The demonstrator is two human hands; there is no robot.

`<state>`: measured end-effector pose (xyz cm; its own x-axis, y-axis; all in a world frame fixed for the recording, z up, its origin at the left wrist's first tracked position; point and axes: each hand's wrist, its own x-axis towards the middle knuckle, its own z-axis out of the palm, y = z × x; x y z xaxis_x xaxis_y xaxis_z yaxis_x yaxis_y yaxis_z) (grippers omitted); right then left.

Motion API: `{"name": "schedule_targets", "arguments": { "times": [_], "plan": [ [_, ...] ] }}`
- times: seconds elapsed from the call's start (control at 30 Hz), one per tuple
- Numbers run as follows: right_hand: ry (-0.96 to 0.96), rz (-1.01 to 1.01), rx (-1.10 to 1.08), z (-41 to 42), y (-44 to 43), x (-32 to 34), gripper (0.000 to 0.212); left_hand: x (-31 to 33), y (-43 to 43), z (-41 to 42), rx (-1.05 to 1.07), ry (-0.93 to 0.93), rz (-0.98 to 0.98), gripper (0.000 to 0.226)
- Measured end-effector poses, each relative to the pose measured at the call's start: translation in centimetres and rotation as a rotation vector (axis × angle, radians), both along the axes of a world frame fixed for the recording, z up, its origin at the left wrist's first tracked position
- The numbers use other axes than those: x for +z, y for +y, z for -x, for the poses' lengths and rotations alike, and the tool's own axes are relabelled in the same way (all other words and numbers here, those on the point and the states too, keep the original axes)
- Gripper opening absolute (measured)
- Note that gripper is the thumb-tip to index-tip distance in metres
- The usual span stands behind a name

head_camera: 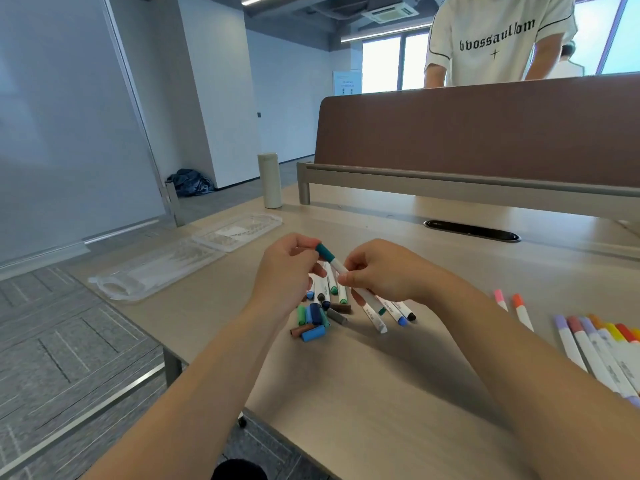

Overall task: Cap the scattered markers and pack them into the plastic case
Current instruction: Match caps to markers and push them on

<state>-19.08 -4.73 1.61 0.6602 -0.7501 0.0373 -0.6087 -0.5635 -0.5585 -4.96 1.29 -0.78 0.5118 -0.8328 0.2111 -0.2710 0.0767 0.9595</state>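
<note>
Above the table my two hands hold one white marker (341, 269) with a teal cap (324, 251) on its upper end. My left hand (287, 271) pinches the teal cap, and my right hand (377, 275) grips the white barrel. Under them lie several uncapped markers (391, 311) and a heap of loose caps (313, 322) in green, blue, brown and grey. The clear plastic case (156, 268) lies open at the table's left edge.
Several capped markers (595, 344) in pink, orange, purple and yellow lie at the right. A pale bottle (269, 180) stands at the back left near a brown desk divider (485, 133). A person in a white shirt stands behind the divider. A cable slot (471, 231) is cut in the tabletop.
</note>
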Motion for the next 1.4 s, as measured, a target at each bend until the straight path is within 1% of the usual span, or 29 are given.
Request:
{"name": "schedule_targets", "arguments": {
  "times": [0.1,0.17,0.27,0.4,0.53,0.67,0.8,0.97,1.03,1.1,1.17,1.3,1.4],
  "plan": [
    [0.031,0.019,-0.113,0.1,-1.1,-0.4,0.024,0.0,-0.2,0.5,-0.075,-0.085,-0.102,0.035],
    [0.089,0.047,-0.219,0.3,-2.1,-1.0,0.025,-0.5,-0.2,0.9,-0.068,-0.152,-0.147,0.04],
    [0.189,0.08,-0.335,0.6,-3.0,-2.0,0.025,-1.1,-0.2,1.1,-0.029,-0.17,-0.169,0.03],
    [0.306,0.069,-0.378,0.4,-3.1,-2.4,0.03,-1.1,-0.3,0.8,-0.004,-0.174,-0.165,0.023],
    [0.336,0.083,-0.401,0.1,-3.4,-3.0,0.02,-1.2,0.0,0.1,0.011,-0.165,-0.15,0.022],
    [0.28,0.156,-0.372,-0.8,-3.0,-3.5,0.005,-1.4,0.5,-1.1,0.017,-0.164,-0.126,0.022],
    [0.209,0.21,-0.339,-2.4,-2.4,-3.9,0.008,-1.8,0.9,-2.6,0.014,-0.197,-0.158,0.022],
    [0.188,0.221,-0.391,-4.5,-3.0,-3.4,0.006,-2.6,1.2,-4.2,0.002,-0.217,-0.226,0.019],
    [0.225,0.208,-0.383,-5.2,-3.1,-2.9,0.009,-2.9,1.4,-4.6,-0.018,-0.236,-0.244,0.016],
    [0.278,0.206,-0.379,-5.9,-3.0,-2.5,0.021,-3.1,1.5,-5.0,-0.037,-0.277,-0.272,0.014],
    [0.341,0.204,-0.374,-6.4,-2.7,-2.2,0.027,-3.3,1.6,-5.4,-0.049,-0.321,-0.307,0.013],
    [0.436,0.214,-0.375,-7.2,-2.1,-2.2,0.027,-3.5,1.6,-5.6,-0.078,-0.366,-0.338,0.008],
    [0.466,0.21,-0.382,-7.8,-2.1,-2.6,0.027,-3.8,1.4,-5.7,-0.134,-0.425,-0.362,0.006]
  ]
}}
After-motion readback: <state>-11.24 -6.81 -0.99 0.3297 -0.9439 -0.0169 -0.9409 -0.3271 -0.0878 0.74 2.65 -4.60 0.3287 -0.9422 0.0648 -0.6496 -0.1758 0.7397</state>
